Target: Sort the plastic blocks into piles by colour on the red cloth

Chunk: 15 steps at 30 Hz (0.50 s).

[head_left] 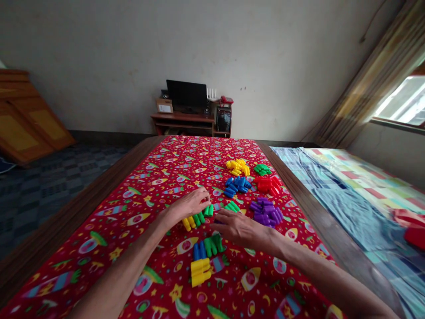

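The left hand [191, 204] curls its fingers together by the light, stiff green plastic pegs [208, 210], best pinched along their sides, while the right hand [239, 229] lies with fingers slightly apart, holding nothing.

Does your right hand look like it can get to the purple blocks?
Probably yes. The right hand is right beside the purple toy blocks, and nothing seems to stand between them. It points the other way, though, so it would need to turn.
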Motion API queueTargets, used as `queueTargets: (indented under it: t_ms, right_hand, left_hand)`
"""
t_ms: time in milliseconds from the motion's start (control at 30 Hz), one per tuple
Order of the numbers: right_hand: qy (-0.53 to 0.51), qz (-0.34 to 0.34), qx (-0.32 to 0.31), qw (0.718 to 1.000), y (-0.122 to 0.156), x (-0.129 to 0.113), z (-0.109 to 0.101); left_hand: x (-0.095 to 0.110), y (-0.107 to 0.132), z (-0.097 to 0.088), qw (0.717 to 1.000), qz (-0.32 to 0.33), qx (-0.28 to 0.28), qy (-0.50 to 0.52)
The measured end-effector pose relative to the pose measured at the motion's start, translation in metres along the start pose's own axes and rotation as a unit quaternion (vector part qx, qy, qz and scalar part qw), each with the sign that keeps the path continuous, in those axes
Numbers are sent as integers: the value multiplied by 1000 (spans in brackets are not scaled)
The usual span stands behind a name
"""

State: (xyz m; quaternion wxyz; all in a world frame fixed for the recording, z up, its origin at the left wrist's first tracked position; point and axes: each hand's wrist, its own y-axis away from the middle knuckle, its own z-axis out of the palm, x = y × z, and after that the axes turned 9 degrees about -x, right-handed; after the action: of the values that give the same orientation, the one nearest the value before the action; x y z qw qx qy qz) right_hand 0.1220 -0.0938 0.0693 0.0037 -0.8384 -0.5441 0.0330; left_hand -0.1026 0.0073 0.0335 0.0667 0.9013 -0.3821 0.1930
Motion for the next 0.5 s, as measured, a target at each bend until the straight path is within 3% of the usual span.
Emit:
queueTargets:
  t_ms: [100, 200, 333, 433, 500]
  right_hand:
    - [-21, 51, 78, 995, 13, 19, -11]
    - [-27, 166, 115, 979, 41, 42, -18]
    - [-16, 311, 14, 950, 74, 63, -21]
    - [-20, 305, -58, 950, 81, 65, -19]
    - [-26, 274, -54, 960, 80, 63, -19]
  left_hand:
    - [-4, -1, -1, 1000, 4, -14, -9]
    - [-3, -1, -2, 1000, 16, -21, -15]
    - [2, -1, -3, 999, 6, -26, -29]
    - [5, 1, -5, 999, 1, -23, -29]
    - [6, 3, -6, 999, 5, -23, -28]
